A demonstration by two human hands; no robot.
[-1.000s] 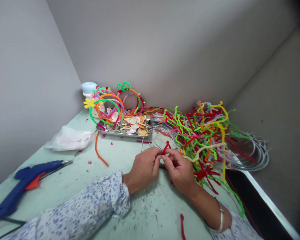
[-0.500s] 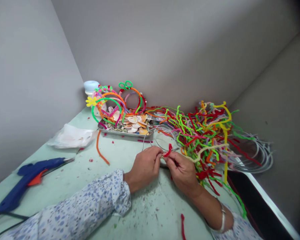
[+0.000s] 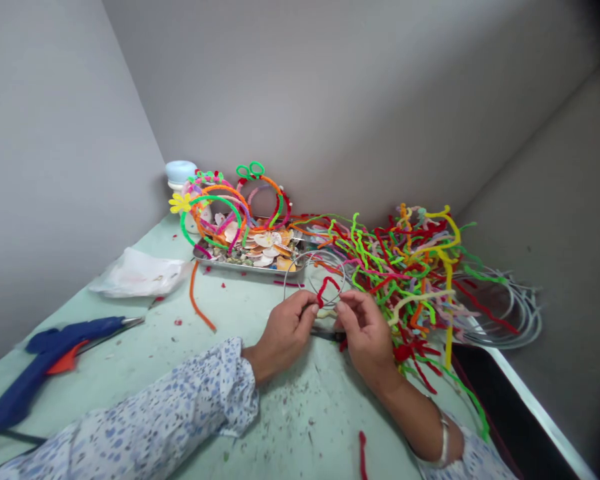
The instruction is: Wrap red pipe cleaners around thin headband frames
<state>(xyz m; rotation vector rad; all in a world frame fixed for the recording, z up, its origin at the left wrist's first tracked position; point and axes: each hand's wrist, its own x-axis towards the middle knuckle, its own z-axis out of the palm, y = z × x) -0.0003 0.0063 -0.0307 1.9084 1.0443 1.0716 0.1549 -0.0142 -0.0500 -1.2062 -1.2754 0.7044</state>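
Observation:
Between my hands a short red pipe cleaner (image 3: 329, 281) is bent into an arch. My left hand (image 3: 286, 328) is closed, thumb and forefinger pinching its left end. The fingertips of my right hand (image 3: 369, 337) close at its right end; the exact contact is too small to make out. Just beyond my fingers lies a loose coil of grey wire (image 3: 307, 254). Part of a dark tool (image 3: 325, 333) shows on the table below the gap between my hands, mostly hidden. Another red pipe cleaner piece (image 3: 363, 455) lies near the front edge.
At the back, a metal tray (image 3: 245, 268) holds shells, with pipe cleaner headbands (image 3: 225, 190) over it and a white bottle (image 3: 181, 172) behind. A tangled pipe cleaner heap (image 3: 405, 267) and wire coil (image 3: 523, 313) are right. A blue glue gun (image 3: 55, 360) and plastic bag (image 3: 140, 273) are left.
My hands have moved slightly apart. The red pipe cleaner, a short upright piece before, now shows as an arch between my fingers. The view has shifted a little.

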